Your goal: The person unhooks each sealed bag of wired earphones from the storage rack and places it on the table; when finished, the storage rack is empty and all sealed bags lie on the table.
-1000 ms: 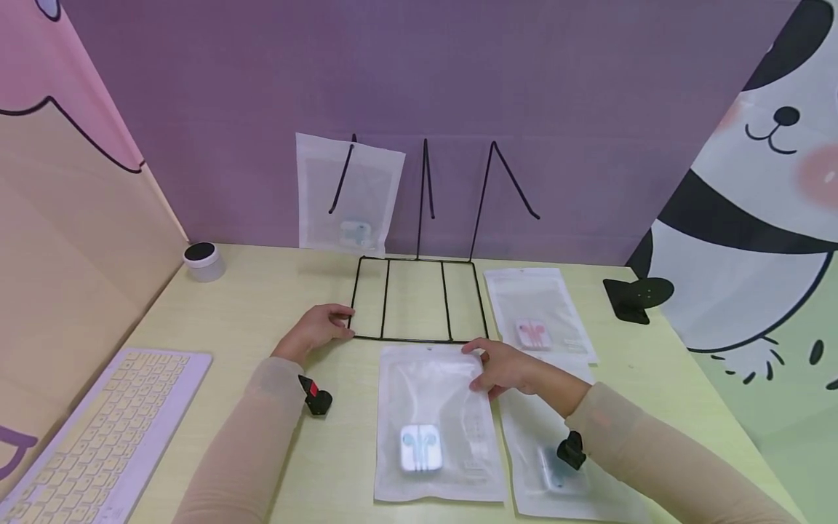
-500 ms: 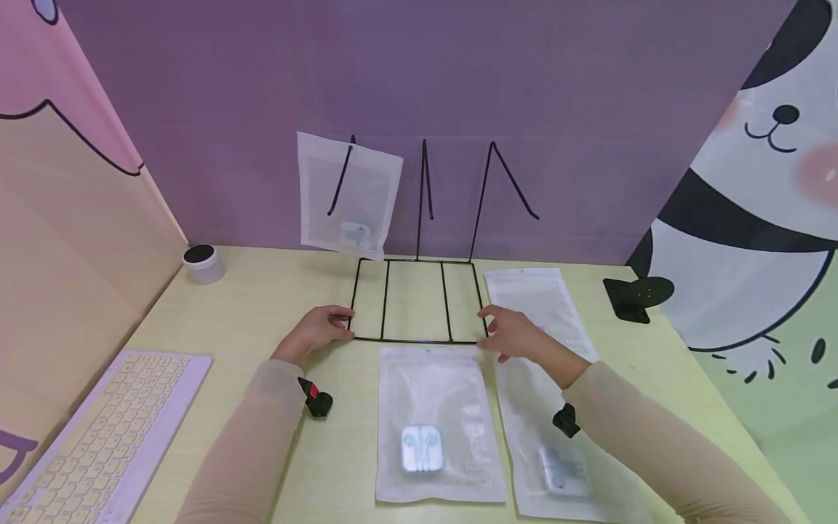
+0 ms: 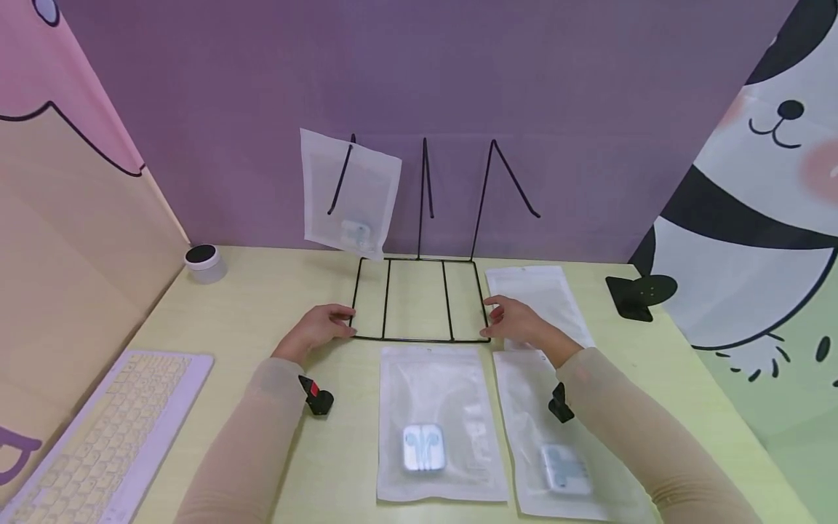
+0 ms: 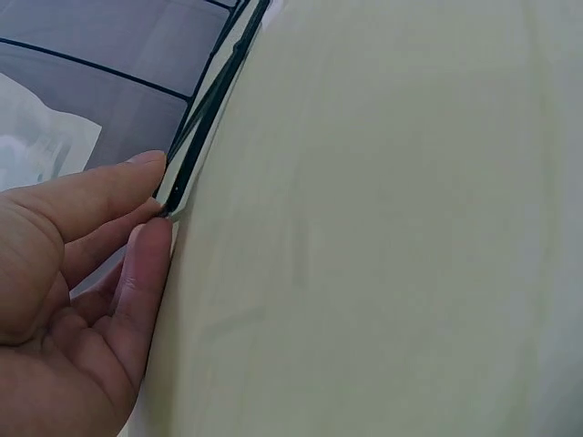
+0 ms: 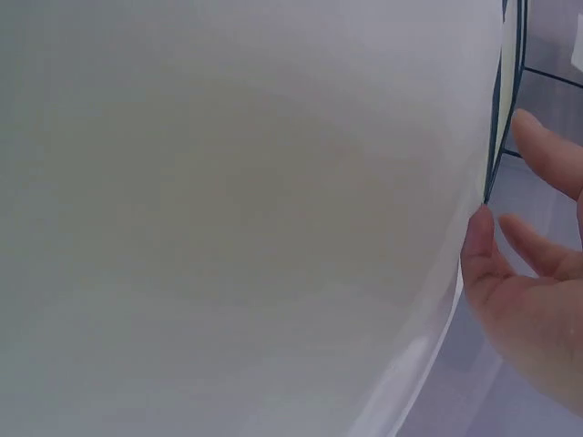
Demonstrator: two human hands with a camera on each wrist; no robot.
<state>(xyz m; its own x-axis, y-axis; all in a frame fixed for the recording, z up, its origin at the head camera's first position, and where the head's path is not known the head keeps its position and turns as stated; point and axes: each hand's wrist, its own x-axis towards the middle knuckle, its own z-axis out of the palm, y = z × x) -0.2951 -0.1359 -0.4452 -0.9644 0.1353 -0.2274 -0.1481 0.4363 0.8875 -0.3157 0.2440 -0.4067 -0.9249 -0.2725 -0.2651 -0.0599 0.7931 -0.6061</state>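
Note:
A black wire display rack (image 3: 419,340) stands on the table with three upright hooks. My left hand (image 3: 318,331) pinches the front left corner of its base; the left wrist view shows the thumb and fingertips (image 4: 153,241) close about the wire. At the front right corner, my right hand (image 3: 517,320) touches the base with its thumb, its fingers spread apart. A white pouch (image 3: 327,185) with a small case hangs on the left hook. Below the rack lies another pouch (image 3: 428,393) with white earphones in a clear case (image 3: 423,447).
Right of the rack lie two more pouches, the nearer pouch (image 3: 533,407) and a farther pouch (image 3: 540,287) partly under my right hand. A lilac keyboard (image 3: 108,429) is at left, a small white jar (image 3: 206,263) back left, a black stand (image 3: 641,297) back right.
My right hand has left the edge of the front pouch and moved up to the rack's right corner. The left hand stays at the left corner. The hanging pouch has turned slightly.

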